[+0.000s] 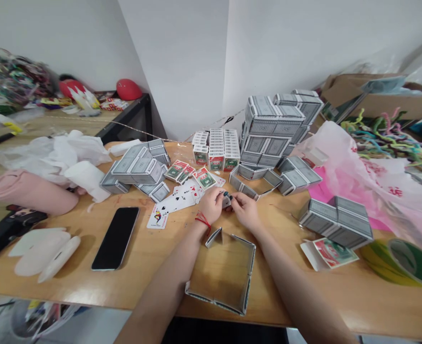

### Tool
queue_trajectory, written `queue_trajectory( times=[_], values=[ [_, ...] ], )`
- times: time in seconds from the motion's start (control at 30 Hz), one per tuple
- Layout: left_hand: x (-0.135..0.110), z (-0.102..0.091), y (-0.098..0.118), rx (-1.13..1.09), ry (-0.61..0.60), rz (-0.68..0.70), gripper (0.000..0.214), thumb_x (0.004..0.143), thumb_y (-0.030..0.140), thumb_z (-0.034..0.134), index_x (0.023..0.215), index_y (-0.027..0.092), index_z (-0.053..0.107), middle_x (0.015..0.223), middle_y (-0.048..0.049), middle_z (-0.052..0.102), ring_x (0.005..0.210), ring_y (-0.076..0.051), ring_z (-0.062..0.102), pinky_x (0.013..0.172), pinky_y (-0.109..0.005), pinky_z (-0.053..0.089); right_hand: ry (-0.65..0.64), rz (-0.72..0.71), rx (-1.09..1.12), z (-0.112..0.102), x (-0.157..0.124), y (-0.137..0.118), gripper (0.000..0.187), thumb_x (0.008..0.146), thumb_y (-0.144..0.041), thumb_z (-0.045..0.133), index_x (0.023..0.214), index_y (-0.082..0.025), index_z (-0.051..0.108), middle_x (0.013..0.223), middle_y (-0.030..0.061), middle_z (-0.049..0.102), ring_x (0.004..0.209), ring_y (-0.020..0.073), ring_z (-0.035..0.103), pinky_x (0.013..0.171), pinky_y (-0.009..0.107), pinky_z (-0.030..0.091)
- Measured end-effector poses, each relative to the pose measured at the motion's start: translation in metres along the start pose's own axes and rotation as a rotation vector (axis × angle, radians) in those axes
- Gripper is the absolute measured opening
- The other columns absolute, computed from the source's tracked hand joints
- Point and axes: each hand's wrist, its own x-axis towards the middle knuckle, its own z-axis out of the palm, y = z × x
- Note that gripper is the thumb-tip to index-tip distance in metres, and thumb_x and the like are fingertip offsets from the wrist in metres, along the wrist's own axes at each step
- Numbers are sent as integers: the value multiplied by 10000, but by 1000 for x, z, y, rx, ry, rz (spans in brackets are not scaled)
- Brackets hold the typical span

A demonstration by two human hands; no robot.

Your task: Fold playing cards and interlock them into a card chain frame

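Observation:
My left hand (211, 204) and my right hand (245, 209) meet over the middle of the wooden table (153, 258), fingers curled together round a small pack of cards (227, 198) held between them. A red string circles my left wrist. Just in front of my arms lies an open grey card-box sleeve (228, 272) folded into a square frame. Loose playing cards (178, 199) are fanned out left of my hands.
A black phone (116, 237) lies at the left. Stacked grey card boxes (275, 129) and small packs (217, 149) stand at the back. More grey boxes (338, 220) sit right, by a pink plastic bag (361, 177) and a green tape roll (407, 260). White wrapping (63, 155) lies left.

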Motion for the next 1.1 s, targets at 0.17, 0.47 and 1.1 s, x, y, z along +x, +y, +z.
queue_trajectory(
  times=[0.17,0.47,1.1],
  values=[
    [1,1,-1,-19,6,-26,142,817,165,411,859,178,546,839,-37,608,816,-148,554,741,-277,446,3,25,53,1,2,2,163,749,-284,465,835,-188,564,623,9,623,535,149,600,532,270,497],
    [1,2,-2,-64,-5,-91,160,828,166,413,918,173,544,905,-46,621,866,-151,566,785,-293,455,21,36,87,1,4,7,243,740,-403,519,841,-185,552,613,10,607,523,152,590,520,276,489],
    [-4,5,1,289,-68,108,370,826,188,385,1193,163,426,959,-90,622,832,-195,592,764,-337,464,272,-107,-267,-4,3,-1,194,755,-364,486,759,-185,560,582,-7,554,495,116,484,487,233,400]
  ],
)
